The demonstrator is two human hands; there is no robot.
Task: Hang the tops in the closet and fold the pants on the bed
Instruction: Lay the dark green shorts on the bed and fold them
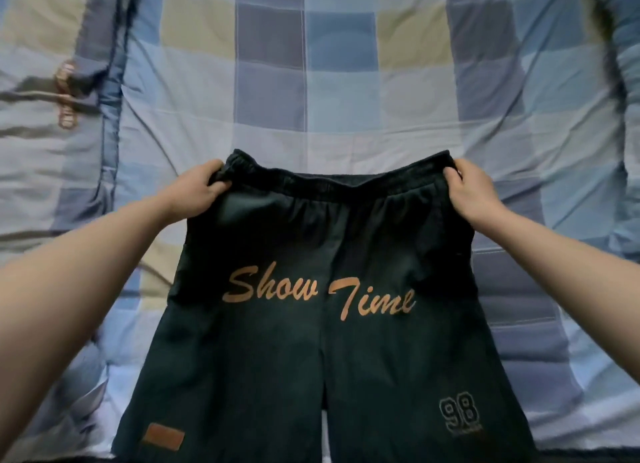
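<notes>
The dark pants (pixel 322 306) hang spread at 6 o'clock over the bed (pixel 346 116). Our left hand (pixel 197 188) pinches the waistband's 9 o'clock corner; our right hand (pixel 474 192) pinches its 3 o'clock corner. Both grips hold cloth.

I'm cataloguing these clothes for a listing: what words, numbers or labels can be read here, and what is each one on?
"Show Time": orange script across the front of the dark shorts.
"98": outlined number low on the shorts, on the picture's right leg; the tiny line under it is too small to read.
Brown patch low on the other leg: no text legible.
Orange print on the fabric at the far left of the bed: too blurred to read.
</notes>
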